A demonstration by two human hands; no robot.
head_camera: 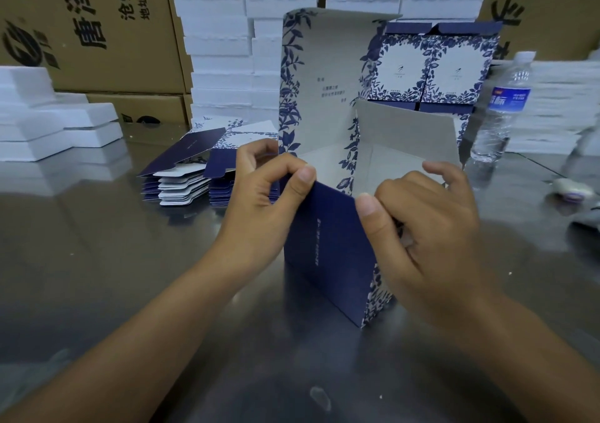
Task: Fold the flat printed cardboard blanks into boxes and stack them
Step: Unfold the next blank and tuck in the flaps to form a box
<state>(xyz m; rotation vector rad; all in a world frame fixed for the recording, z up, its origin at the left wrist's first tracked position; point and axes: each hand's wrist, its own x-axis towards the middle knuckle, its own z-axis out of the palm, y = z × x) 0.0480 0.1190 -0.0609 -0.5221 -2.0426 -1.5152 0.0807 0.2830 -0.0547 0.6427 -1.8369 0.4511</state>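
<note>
A half-formed box [328, 247], navy outside with blue floral print and grey inside, stands on the metal table [130, 260] in front of me. Its tall lid panel [324, 75] rises behind, and a grey inner flap [406, 130] stands at the right. My left hand [263, 192] pinches the box's upper left corner with thumb and fingers. My right hand [425, 228] grips the upper right corner and side wall. A pile of flat printed blanks [201, 166] lies behind my left hand. Finished floral boxes [435, 68] stand stacked behind the lid.
A plastic water bottle [500, 107] stands at the right beside stacks of white sheets [558, 104]. White foam trays [220, 49] are piled high at the back, with more foam trays [48, 114] at the left. Brown cartons [91, 29] line the rear. A small white object [573, 189] lies far right.
</note>
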